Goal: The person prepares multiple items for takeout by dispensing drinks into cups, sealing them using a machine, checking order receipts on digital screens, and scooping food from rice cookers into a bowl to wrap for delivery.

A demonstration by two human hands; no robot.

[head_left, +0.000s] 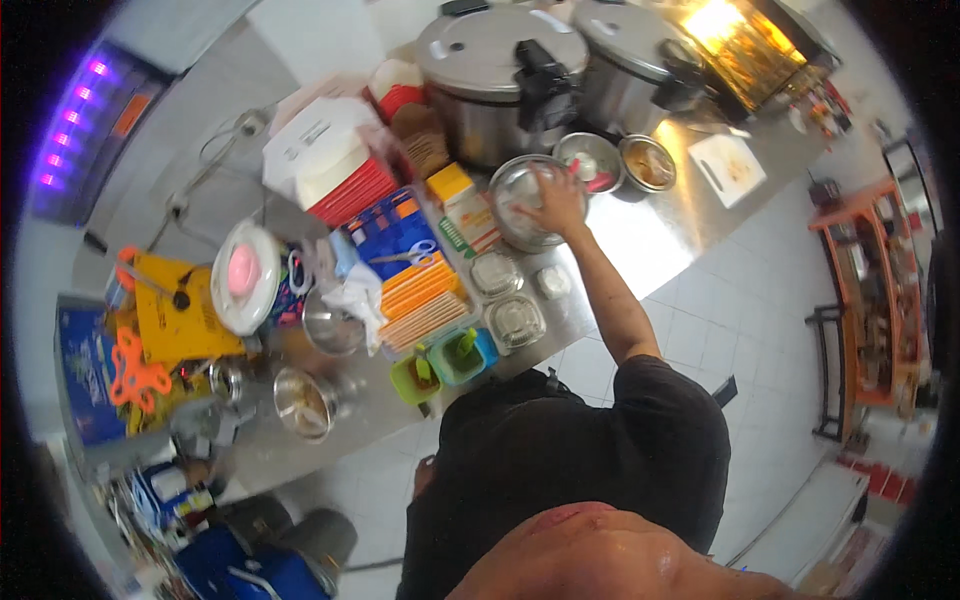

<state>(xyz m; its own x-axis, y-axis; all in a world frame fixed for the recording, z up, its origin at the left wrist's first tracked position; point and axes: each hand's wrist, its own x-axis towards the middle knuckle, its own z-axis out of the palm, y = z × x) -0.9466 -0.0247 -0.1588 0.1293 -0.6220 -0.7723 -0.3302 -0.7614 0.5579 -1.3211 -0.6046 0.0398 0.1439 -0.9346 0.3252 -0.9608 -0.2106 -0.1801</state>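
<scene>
From the head of the person (570, 440), the left fisheye camera looks steeply down, close over the near edge of the bench (655, 235), its wide view spanning bench and tiled floor (700, 335), straight lines bowing toward the rim.

A warm yellow glow blazes from the glass-fronted oven (750, 50) at upper right, throwing a white glare onto the steel counter (655, 240), while purple lights (74, 117) shine at upper left. The frame is bright but hazy, with fine detail soft. Straight edges bow toward a black, rounded rim.
</scene>
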